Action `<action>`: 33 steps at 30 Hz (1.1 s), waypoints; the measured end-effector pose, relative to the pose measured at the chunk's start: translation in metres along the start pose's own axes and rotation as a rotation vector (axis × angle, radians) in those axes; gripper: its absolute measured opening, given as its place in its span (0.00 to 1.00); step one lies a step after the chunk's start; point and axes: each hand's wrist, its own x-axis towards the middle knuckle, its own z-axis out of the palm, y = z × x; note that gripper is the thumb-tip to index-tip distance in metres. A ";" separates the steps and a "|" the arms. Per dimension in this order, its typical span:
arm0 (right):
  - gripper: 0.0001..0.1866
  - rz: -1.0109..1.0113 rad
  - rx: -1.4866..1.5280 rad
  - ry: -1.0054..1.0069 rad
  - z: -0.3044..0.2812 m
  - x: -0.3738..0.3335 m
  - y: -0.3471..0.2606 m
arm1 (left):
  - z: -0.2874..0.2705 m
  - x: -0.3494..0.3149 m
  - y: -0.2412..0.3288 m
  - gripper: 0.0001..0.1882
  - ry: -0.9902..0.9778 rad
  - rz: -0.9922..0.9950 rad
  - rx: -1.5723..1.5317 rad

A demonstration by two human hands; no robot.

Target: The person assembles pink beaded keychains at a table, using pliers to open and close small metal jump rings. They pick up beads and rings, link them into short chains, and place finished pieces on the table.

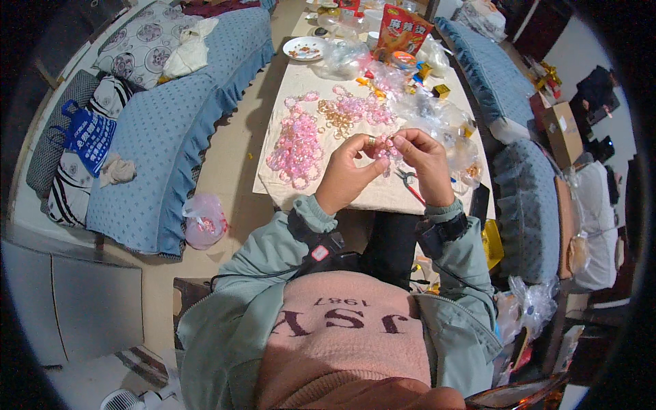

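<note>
My left hand [350, 168] and my right hand [426, 161] meet over the near part of the table, fingertips pinched together. Between them is a short pink bead chain [389, 154], partly covered by the fingers. A gold-coloured band shows at a finger of my left hand. Red-handled pliers [411, 186] lie beside my right hand. To the left spreads a heap of pink, see-through bead chains [298, 147]. Farther back, gold-coloured rings [336, 119] lie next to another pink pile [365, 109].
The cloth-covered table [277, 184] also bears a white plate [305, 48], clear plastic bags [434, 113] and a red food packet [403, 31]. Blue-covered sofas [184, 96] flank it. A pink bag [204, 222] sits on the floor at left.
</note>
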 end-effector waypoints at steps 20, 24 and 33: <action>0.08 0.008 0.050 -0.012 0.007 0.011 0.013 | -0.015 0.003 -0.012 0.13 -0.108 -0.419 -0.882; 0.08 -0.012 0.080 -0.027 0.007 0.013 0.017 | -0.014 0.003 -0.011 0.11 -0.076 -0.322 -0.771; 0.07 -0.042 0.106 -0.060 0.007 0.014 0.020 | -0.011 0.001 -0.008 0.11 -0.018 -0.211 -0.544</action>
